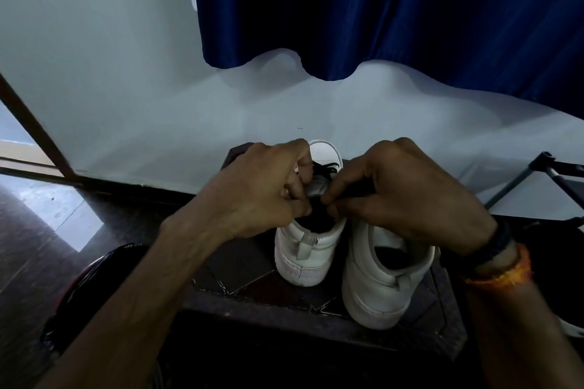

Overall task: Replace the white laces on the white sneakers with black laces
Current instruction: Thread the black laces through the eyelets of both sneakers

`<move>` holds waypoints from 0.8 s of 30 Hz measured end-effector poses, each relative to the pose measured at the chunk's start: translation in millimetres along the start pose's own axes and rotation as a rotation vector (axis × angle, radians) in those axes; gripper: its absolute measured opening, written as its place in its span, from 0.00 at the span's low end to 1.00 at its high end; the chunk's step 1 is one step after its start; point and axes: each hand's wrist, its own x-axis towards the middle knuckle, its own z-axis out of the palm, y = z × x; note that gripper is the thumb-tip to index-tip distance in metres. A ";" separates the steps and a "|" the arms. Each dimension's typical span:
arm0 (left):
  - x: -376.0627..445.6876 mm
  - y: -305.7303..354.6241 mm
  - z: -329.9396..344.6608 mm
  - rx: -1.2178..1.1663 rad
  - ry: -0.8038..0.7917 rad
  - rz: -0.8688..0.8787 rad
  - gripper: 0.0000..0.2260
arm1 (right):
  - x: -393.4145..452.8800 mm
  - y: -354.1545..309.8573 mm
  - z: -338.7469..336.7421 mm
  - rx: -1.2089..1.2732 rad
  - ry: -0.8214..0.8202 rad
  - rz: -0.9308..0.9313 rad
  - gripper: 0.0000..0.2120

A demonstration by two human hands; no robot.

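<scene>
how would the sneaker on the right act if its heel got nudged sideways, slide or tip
The right sneaker would probably slide rather than tip: it sits low on a broad flat sole on the dark stool top. It likely holds its shape, since its heel collar stands open unsupported. It may slip off, as its heel sits near the front edge.

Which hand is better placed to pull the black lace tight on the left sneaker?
Right, probably. The right hand pinches the black lace over the left sneaker; the left hand grips near its tongue, lace hold unclear.
</scene>
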 end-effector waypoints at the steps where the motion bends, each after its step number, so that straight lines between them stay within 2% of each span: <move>1: -2.4 0.0 -3.9 -0.027 -0.009 -0.002 0.14 | 2.1 -1.3 2.9 0.000 0.018 0.002 0.11; 4: -7.4 -1.6 -17.1 -0.133 0.007 0.003 0.13 | 7.5 -7.4 14.9 -0.077 0.039 -0.011 0.08; 6: -7.6 -5.7 -23.3 -0.176 0.080 -0.004 0.13 | 10.4 -12.6 25.5 -0.205 0.083 -0.038 0.06; 9: -4.9 -12.4 -25.3 -0.172 0.163 -0.032 0.14 | 14.7 -13.2 39.6 -0.321 0.241 -0.136 0.13; 11: -3.1 -14.6 -22.2 -0.168 0.148 -0.053 0.15 | 17.9 -7.7 42.6 -0.377 0.330 -0.135 0.14; 15: -0.9 -13.7 -10.9 -0.110 0.100 -0.041 0.16 | 20.8 -0.9 39.1 -0.451 0.418 -0.111 0.09; 17: 0.5 -12.0 -5.2 -0.064 0.128 -0.016 0.15 | 21.7 -0.2 39.0 -0.472 0.464 -0.114 0.06; 20: 2.2 -10.3 0.2 -0.043 0.177 -0.007 0.15 | 20.6 -0.3 36.8 -0.426 0.448 -0.084 0.04; 24: 3.4 -9.7 4.6 -0.037 0.185 0.011 0.19 | 20.0 -0.7 35.4 -0.330 0.384 -0.021 0.04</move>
